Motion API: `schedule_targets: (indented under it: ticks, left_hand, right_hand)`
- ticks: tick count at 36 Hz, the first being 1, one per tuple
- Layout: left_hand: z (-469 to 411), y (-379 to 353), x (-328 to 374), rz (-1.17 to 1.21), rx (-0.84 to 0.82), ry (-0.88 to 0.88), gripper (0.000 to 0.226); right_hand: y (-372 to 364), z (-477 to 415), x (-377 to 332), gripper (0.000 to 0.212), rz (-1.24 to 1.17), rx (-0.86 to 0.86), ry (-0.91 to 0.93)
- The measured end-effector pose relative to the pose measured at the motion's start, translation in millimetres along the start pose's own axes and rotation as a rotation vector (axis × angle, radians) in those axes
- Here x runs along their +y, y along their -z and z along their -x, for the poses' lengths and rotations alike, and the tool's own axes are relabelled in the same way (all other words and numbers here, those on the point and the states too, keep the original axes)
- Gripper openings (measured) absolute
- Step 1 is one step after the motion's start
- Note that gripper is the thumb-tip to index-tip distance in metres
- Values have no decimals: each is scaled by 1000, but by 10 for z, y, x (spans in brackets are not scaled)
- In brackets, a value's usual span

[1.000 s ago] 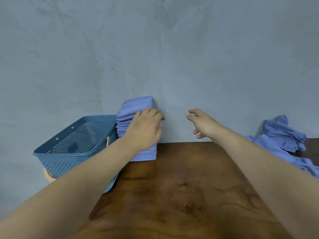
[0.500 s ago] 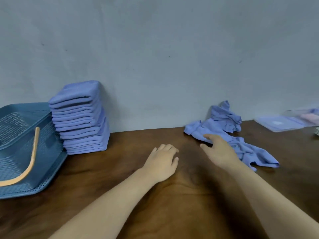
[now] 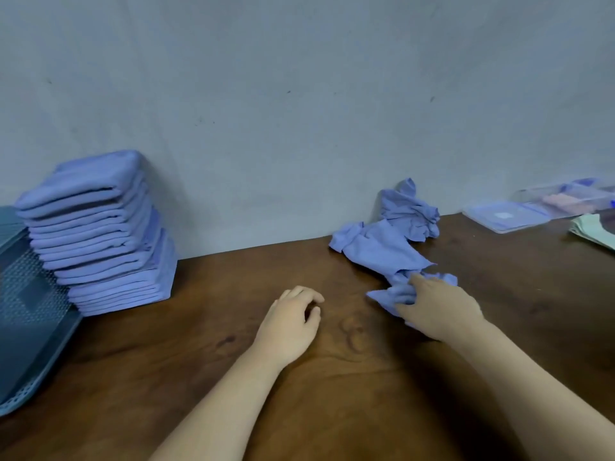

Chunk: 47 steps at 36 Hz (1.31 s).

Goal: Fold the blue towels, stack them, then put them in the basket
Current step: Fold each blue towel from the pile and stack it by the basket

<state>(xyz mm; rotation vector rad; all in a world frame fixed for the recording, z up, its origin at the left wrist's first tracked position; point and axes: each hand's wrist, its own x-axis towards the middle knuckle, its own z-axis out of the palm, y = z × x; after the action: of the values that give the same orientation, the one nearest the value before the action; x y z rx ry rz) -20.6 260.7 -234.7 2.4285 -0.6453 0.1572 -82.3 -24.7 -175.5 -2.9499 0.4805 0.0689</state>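
The right grip (image 3: pixel 436 307) pinches a crumpled towel (image 3: pixel 394 291), the left grip (image 3: pixel 289 324) rests loosely curled and empty; best pull it clear, then spread it flat.

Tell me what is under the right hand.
The right hand grips a bunched end of the loose towel lying on the table. How much cloth sits beneath the palm is covered.

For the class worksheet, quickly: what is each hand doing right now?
Left hand: open, fingers loosely curled, holding nothing.
Right hand: closed on the unfolded blue towel.
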Motion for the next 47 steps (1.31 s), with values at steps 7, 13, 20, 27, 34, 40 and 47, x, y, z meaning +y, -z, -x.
schedule_targets:
  ticks: [7, 13, 20, 27, 34, 40, 47]
  left_hand:
    - [285, 206, -63, 447, 205, 57, 23]
    - [573, 510, -233, 630, 467, 63, 38]
    - [625, 522, -378, 151, 204, -35, 54]
    - [645, 440, -209, -224, -125, -46, 70]
    - [614, 460, -249, -309, -15, 82, 57]
    - [633, 428, -303, -481, 121, 224, 55]
    - [711, 444, -264, -584, 112, 270, 68]
  right_hand:
    - [209, 487, -847, 32, -469, -130, 260]
    - [193, 305, -1163, 31, -645, -50, 332]
    - [-173, -520, -1121, 41, -111, 130, 522]
    - [-284, -887, -1004, 50, 196, -155, 559]
    - [-304, -1008, -567, 95, 110, -115, 183]
    - [-113, -763, -433, 72, 251, 31, -67]
    - [-263, -549, -928, 33, 241, 335, 204]
